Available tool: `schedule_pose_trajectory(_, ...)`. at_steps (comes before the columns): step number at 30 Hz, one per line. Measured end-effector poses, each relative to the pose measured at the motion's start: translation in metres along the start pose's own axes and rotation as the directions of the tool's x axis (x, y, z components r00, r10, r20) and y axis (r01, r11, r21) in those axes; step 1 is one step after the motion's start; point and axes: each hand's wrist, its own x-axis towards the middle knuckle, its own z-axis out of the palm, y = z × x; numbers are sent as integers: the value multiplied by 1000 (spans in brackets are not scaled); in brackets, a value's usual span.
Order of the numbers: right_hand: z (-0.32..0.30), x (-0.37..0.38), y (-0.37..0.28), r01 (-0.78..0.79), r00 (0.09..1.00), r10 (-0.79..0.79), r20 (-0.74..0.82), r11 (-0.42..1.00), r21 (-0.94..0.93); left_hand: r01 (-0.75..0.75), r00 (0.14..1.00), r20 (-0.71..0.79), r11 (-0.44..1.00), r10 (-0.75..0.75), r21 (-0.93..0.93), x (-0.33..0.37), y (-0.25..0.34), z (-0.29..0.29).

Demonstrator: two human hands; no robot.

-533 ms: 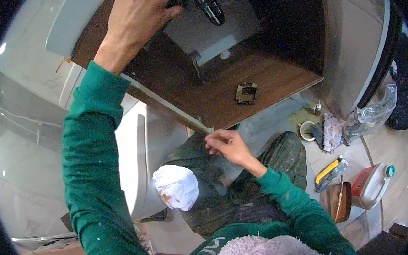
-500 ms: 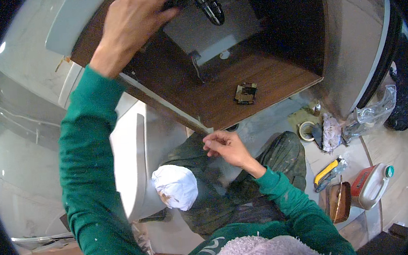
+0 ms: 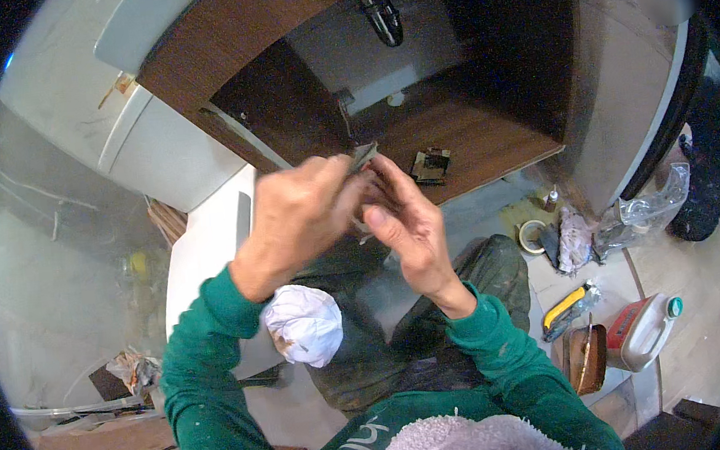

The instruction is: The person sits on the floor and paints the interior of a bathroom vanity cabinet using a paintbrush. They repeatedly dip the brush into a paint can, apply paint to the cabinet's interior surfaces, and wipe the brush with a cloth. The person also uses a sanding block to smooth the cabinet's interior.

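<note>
The open cabinet (image 3: 497, 134) leaves room below 1 obstructing black pipe (image 3: 382, 20).

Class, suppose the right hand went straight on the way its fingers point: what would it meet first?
Most likely the small grey piece at the fingertips of the right hand; blur hides whether they already touch. Beyond it, that line seems to run into the cabinet, though depth is unclear.
</note>
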Motion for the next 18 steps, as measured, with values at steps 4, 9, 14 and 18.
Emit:
schedule_pose_trajectory(4,-1,15,-9,-73,997,70,45,994,77,107,982,179,960,-61,-257,-4,7,21)
schedule_pose_trajectory(9,-16,34,-2,-216,950,240,-200,967,133,474,867,316,445,-384,-760,20,-27,15)
schedule_pose_trajectory(14,-19,55,3,-4,968,30,-248,994,105,32,910,152,-300,-385,-953,57,-70,-12)
schedule_pose_trajectory(18,-17,60,4,-33,964,50,-260,997,68,-163,936,58,-575,-347,-802,76,-59,-3)
